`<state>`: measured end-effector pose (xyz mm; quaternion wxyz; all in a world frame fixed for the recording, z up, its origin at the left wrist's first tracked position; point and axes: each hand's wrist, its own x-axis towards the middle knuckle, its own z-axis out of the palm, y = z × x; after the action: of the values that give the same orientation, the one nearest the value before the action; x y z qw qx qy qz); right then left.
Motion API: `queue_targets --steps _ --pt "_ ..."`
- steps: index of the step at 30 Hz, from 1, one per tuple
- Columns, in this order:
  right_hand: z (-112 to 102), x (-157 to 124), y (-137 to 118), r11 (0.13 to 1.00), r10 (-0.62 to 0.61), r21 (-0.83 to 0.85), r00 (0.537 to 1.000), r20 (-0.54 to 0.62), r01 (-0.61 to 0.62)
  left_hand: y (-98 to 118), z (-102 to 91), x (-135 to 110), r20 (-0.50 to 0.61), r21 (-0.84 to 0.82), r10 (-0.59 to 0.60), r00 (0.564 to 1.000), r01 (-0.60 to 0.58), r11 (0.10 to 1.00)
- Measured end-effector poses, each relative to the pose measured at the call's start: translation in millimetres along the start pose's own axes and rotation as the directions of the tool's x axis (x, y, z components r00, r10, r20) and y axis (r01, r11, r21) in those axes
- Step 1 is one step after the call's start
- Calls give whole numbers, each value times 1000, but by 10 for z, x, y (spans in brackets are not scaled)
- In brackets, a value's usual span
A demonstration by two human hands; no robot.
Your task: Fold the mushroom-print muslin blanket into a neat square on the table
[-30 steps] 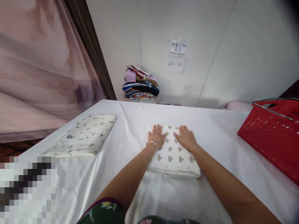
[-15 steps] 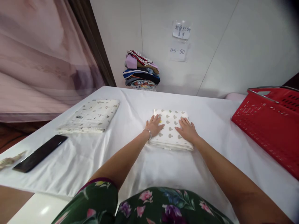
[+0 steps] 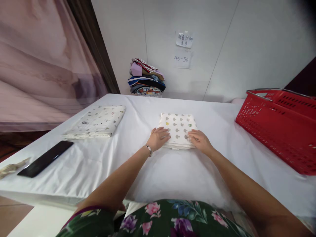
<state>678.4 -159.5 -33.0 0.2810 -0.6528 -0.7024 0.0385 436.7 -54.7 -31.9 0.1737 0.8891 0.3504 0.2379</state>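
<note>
A folded white cloth (image 3: 178, 126) with grey tree-like prints and a few yellow and green ones lies flat on the white-covered table (image 3: 138, 174). My left hand (image 3: 159, 137), with a bracelet at the wrist, rests on the cloth's near left edge, fingers stretched out across it. On the near right corner lies my right hand (image 3: 199, 140), its fingers extended over the print. Both palms face down, and neither hand grips the fabric. The cloth's near side shows several stacked layers.
Another folded patterned cloth (image 3: 97, 121) lies at the left, beyond a black phone-like slab (image 3: 45, 158) and a pale crumpled bundle (image 3: 12, 168). A red basket (image 3: 283, 128) stands at the right. Folded textiles (image 3: 146, 79) are piled by the wall, below paper signs (image 3: 184, 49).
Both hands have slid back toward me, from the cloth's middle to its near edge and corners. The view has shifted slightly, and the basket shows more fully.
</note>
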Motion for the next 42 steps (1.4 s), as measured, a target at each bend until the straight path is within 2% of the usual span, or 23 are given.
queue_targets --steps 2,4,9,13,18,24,29,37,42 --pt "-26 -123 -47 995 -96 26 995 13 96 55 2 -116 -15 1 98 995 -98 995" --pt "-54 -175 -94 987 -163 23 985 56 162 95 8 -171 -14 8 147 989 -147 989" --pt "-104 -131 -192 975 -212 -36 968 136 219 120 22 -170 -9 19 187 982 -187 982" --pt "-85 -85 -243 957 -261 -78 947 185 279 108 56 -140 -46 -10 143 989 -144 990" --pt "14 -101 -261 972 -224 -47 971 83 228 132 93 -130 -74 -29 87 994 -89 996" --pt "93 -127 -219 986 -164 19 986 -23 165 149 117 -166 -98 13 156 983 -155 988" --pt "83 -153 -226 981 -179 66 983 -44 181 153 116 -171 -131 28 211 969 -210 977" --pt "59 -140 -288 977 -214 16 976 36 214 221 73 -171 -126 39 219 967 -216 976" --pt "38 -171 -294 977 -214 -28 975 -57 212 225 59 -188 -129 44 240 962 -236 971"
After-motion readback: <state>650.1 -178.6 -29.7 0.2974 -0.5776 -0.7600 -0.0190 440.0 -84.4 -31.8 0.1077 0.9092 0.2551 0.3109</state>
